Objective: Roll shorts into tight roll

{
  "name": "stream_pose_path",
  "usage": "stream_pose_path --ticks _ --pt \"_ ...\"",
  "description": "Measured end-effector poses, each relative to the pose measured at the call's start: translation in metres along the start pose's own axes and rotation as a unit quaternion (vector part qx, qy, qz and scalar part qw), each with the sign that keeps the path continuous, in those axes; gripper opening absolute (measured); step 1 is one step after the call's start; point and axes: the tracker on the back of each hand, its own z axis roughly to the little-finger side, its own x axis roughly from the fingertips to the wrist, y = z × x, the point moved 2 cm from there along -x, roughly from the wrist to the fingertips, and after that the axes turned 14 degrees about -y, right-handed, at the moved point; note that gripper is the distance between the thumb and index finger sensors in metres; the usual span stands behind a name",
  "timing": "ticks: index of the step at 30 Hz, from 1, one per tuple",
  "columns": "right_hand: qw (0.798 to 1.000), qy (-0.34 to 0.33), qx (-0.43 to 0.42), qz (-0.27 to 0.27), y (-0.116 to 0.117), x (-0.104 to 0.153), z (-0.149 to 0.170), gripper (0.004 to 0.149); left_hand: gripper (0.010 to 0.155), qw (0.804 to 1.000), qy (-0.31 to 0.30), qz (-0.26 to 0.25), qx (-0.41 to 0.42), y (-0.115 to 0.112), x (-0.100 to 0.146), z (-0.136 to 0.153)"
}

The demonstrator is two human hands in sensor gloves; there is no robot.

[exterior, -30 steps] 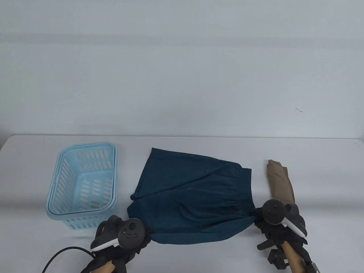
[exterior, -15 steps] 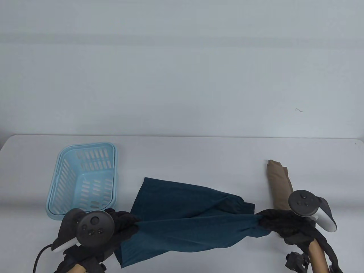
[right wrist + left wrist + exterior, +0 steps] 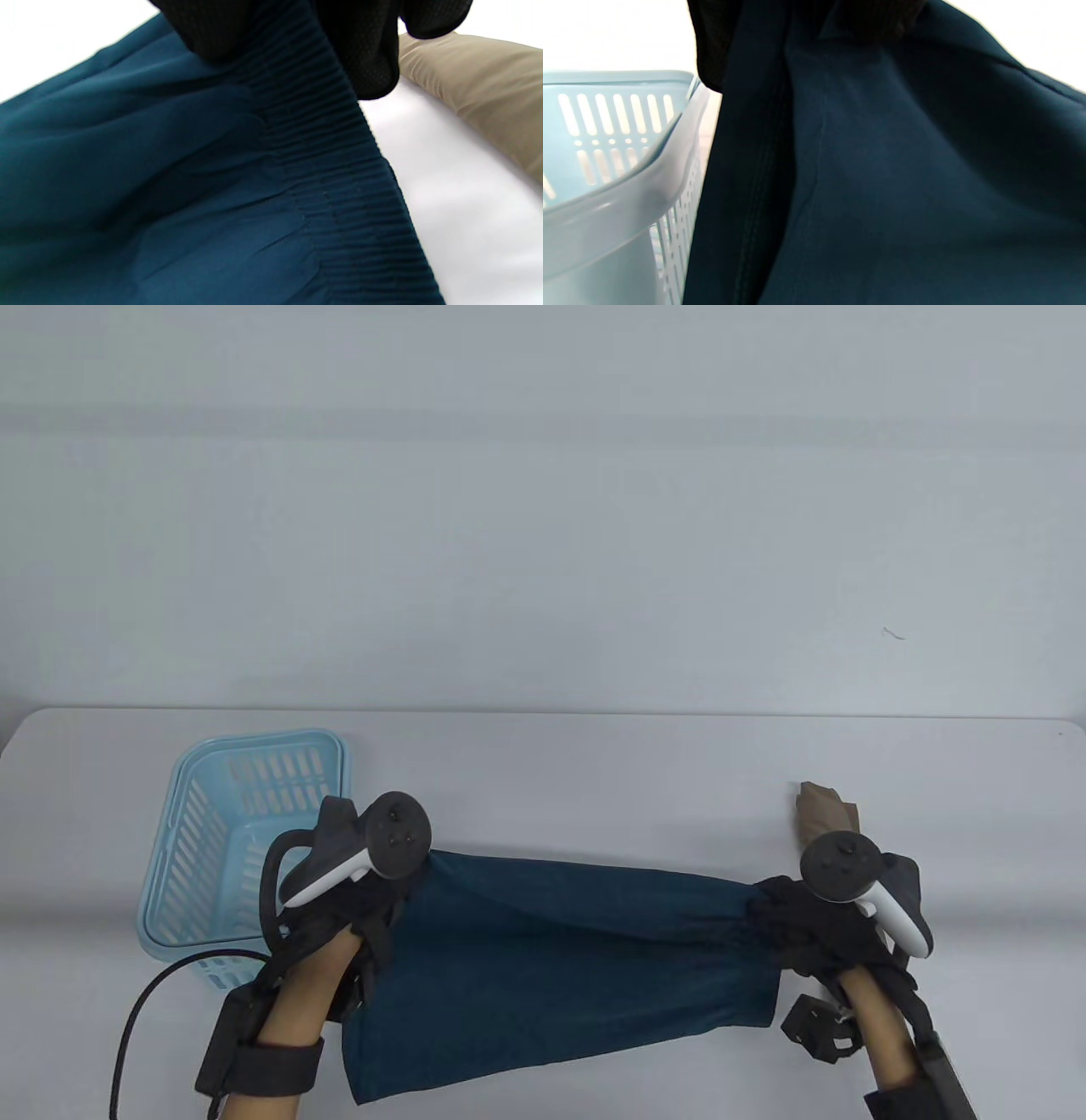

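Shorts [image 3: 577,950] hang low in the middle of the frame, stretched between your 2 hands. Your left hand [image 3: 373,899] and right hand [image 3: 806,920] each pinch a top corner. Soft, light, floppy cloth: hold the ribbed waistband.

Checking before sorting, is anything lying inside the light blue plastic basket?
No, the light blue plastic basket shows only its bare slotted floor.
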Motion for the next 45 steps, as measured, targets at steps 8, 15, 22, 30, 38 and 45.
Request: stream_pose_path --ticks 8,15,22,30,38,45 --pt "0.996 0.054 0.063 0.025 0.019 -0.035 0.015 0.057 0.057 0.997 0.060 0.030 -0.024 -0.031 -0.069 0.007" --pt "0.997 0.024 0.072 0.015 0.026 -0.023 0.012 0.060 0.060 0.999 -0.027 0.025 -0.028 -0.044 -0.068 -0.036" --pt "0.997 -0.014 0.071 -0.013 0.044 -0.006 -0.013 0.058 0.059 0.995 -0.093 0.039 -0.012 -0.074 -0.042 -0.076" --pt "0.991 -0.028 0.121 -0.049 0.081 0.004 -0.036 0.060 0.060 0.993 -0.095 0.059 0.035 -0.126 -0.017 -0.087" --pt "0.975 -0.052 0.206 -0.068 0.120 0.003 -0.034 0.060 0.061 0.988 -0.091 0.111 0.054 -0.169 -0.016 -0.084" --pt "0.969 -0.050 0.226 -0.090 0.137 -0.002 -0.025 0.056 0.061 0.983 -0.095 0.144 0.062 -0.184 -0.019 -0.087"
